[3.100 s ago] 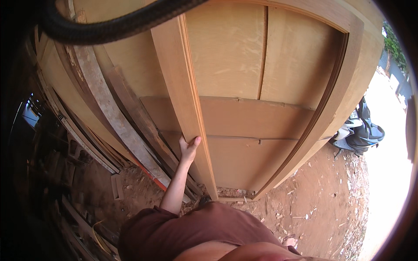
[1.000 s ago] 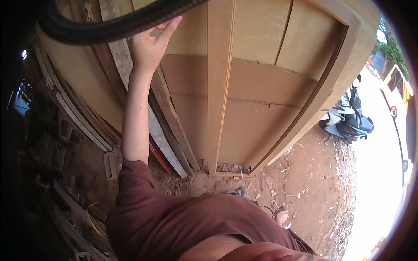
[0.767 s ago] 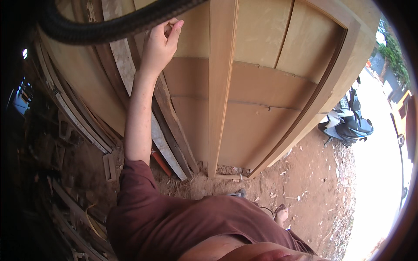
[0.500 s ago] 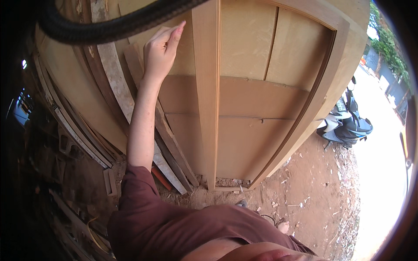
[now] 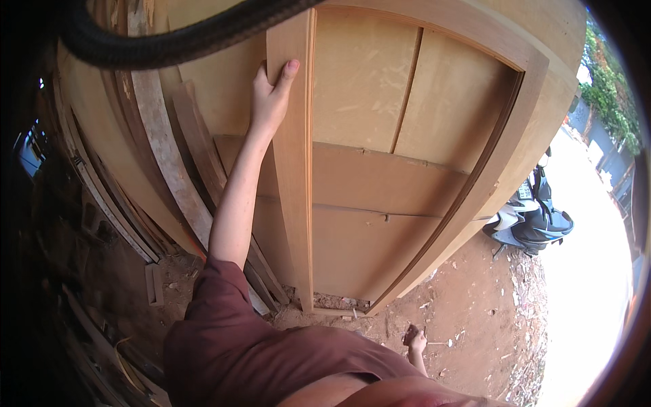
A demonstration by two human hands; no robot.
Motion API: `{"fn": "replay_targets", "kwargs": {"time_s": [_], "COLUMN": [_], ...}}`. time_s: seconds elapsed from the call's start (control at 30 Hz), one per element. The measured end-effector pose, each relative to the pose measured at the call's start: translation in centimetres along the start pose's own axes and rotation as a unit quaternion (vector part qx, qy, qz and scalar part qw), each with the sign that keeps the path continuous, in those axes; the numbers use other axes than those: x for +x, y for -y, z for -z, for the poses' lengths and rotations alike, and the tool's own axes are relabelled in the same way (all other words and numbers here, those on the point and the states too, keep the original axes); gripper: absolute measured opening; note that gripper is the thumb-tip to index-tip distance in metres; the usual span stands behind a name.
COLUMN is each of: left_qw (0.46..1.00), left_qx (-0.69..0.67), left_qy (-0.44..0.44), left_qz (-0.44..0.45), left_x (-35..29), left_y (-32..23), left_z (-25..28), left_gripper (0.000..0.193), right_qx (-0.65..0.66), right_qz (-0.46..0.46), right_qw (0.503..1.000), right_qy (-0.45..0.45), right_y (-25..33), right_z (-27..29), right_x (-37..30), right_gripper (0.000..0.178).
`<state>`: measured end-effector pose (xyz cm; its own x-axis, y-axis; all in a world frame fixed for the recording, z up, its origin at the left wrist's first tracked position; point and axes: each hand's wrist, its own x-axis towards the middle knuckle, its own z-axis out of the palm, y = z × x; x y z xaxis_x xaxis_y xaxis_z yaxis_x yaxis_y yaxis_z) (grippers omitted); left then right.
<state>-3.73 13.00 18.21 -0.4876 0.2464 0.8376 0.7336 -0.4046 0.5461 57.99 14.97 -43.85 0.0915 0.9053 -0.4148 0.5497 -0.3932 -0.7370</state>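
A tall wooden frame (image 5: 293,176) with a moulded inner edge leans upright in front of me against large panels. My left hand (image 5: 271,98) is closed around its left upright near the top. The thumb lies on the front face and the other fingers go behind the wood, partly hidden. Low on the right, beyond my shirt, my right hand (image 5: 417,340) hangs over the dirt ground, well apart from the frame. Its fingers look closed around a small dark brown thing, too small to name.
Several planks (image 5: 166,142) and boards lean to the left of the frame. A thick dark tube (image 5: 196,42) crosses the top of the view. A parked motor scooter (image 5: 536,217) stands at the right beside a bright path. Wood scraps litter the dirt ground (image 5: 468,312).
My left hand has come down and right onto the frame's left upright and taken hold of it. My right hand has come further into view. The whole scene has shifted slightly left in the view.
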Motion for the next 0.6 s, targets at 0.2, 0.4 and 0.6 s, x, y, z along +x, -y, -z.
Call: {"fn": "replay_targets", "kwargs": {"time_s": [0.2,0.4,0.6], "left_qw": [0.998,0.996,0.986], "left_qx": [0.045,0.054,0.017], "left_qy": [-0.008,0.010,0.087], "left_qz": [0.035,0.073,0.139], "left_x": [-9.5,-18.9,-23.1], "left_y": [5.1,8.4,9.3], "left_z": [2.2,3.8,5.6], "left_gripper": [0.062,0.052,0.045], "right_qx": [0.272,0.318,0.427], "right_qz": [0.165,0.475,0.535], "right_qw": [0.864,0.769,0.720], "right_qy": [0.390,0.286,0.114], "right_y": [28.3,56.7,77.8], "right_z": [-10.9,-11.4,-6.5], "right_x": [-5.3,-19.3,-28.5], "right_gripper": [0.064,0.061,0.061]}}
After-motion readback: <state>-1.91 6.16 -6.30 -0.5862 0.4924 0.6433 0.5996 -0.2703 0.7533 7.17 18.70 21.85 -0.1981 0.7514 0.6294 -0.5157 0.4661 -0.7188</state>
